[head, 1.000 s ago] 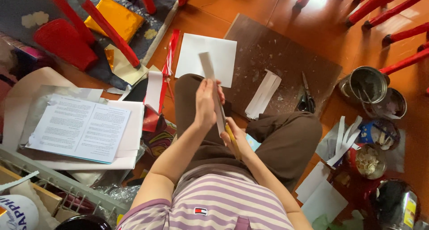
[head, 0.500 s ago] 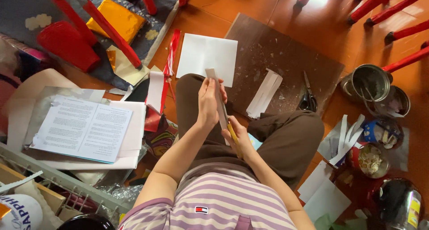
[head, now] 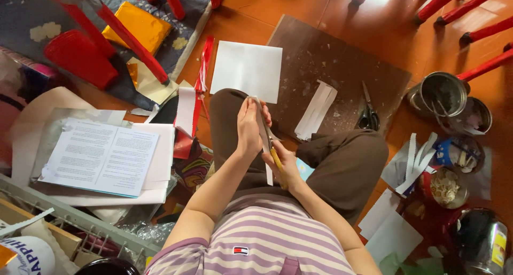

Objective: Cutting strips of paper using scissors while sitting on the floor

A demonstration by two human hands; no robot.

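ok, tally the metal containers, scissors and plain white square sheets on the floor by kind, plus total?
Metal containers: 3
Scissors on the floor: 1
Plain white square sheets: 1
Total: 5

Paper strip point(head: 263, 132) between both hands

Brown board point(head: 342, 66) ahead partly bare between white sheet point(head: 247, 71), folded strips point(head: 316, 110) and scissors point(head: 367, 114); left blocked by open booklet point(head: 101, 156) and red chair legs point(head: 133, 42), right by metal pots point(head: 446, 96).
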